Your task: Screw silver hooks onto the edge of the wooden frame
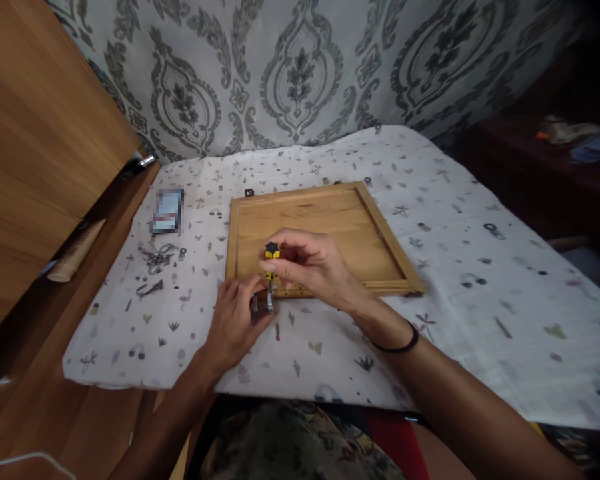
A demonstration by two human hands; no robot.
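Note:
A framed wooden panel (300,227) lies flat on the cloth-covered table, its near edge under both hands. My right hand (310,263) pinches the handle of a small yellow-and-black screwdriver (272,252), held upright with its tip pointing down at the panel's near edge. My left hand (236,310) is closed around a shiny curved metal fitting (266,305) at that same edge, just below the screwdriver. The fingers partly cover this fitting, and the screwdriver's tip is too small to see clearly.
Left of the panel, several loose metal fittings (157,259) lie in a pile, with a phone (167,211) behind them. A dark metal catch (249,193) sits at the panel's far edge. Wooden furniture (40,133) borders the table on the left; a patterned curtain (300,73) hangs behind.

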